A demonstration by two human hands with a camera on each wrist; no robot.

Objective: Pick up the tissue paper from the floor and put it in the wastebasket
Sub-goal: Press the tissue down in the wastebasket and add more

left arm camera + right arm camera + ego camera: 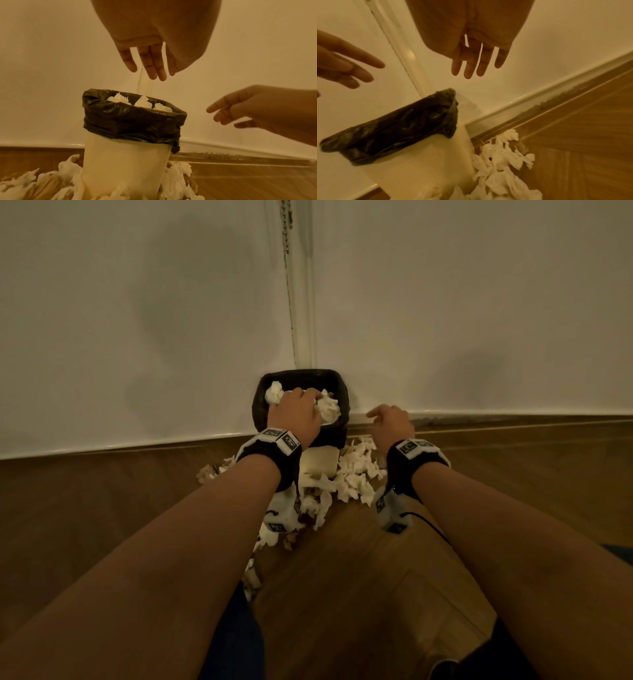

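The left hand [145, 44] hangs over the wastebasket [126, 155] with fingers spread and empty; the right hand [254, 112], also slack and empty, is just right of its black liner [130, 119]. A load looks just dropped. Tissue paper [356, 474] still litters the floor [376, 577] around the base, so next comes reaching down for more. No readable writing.

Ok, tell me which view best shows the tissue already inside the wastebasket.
Head view: it looks down into the wastebasket at the tissue. Left wrist shows only tips above the rim; right wrist shows none inside.
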